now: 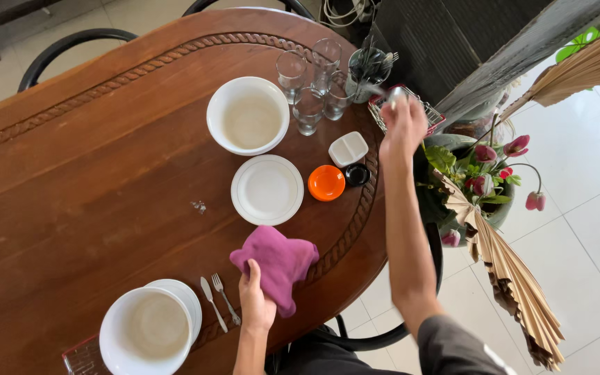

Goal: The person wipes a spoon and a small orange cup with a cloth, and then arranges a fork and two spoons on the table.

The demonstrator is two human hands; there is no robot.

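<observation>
My left hand (255, 300) rests on the wooden table (71, 173) near its front edge and grips a purple cloth (279, 262). My right hand (403, 125) is stretched out to the far right edge of the table, closed on a shiny metal utensil (396, 94) whose kind I cannot make out. It hovers over a small wire basket (430, 111), close to a dark cup of cutlery (369, 66). A knife (211, 300) and a fork (225, 297) lie side by side just left of my left hand.
A white plate (267, 189), a large white bowl (248, 114), several glasses (310, 83), a white square dish (348, 148), an orange saucer (326, 182) and a small black dish (357, 174) stand mid-table. Another bowl (148, 332) sits on plates at front left. A flower pot (484, 180) stands on the floor right.
</observation>
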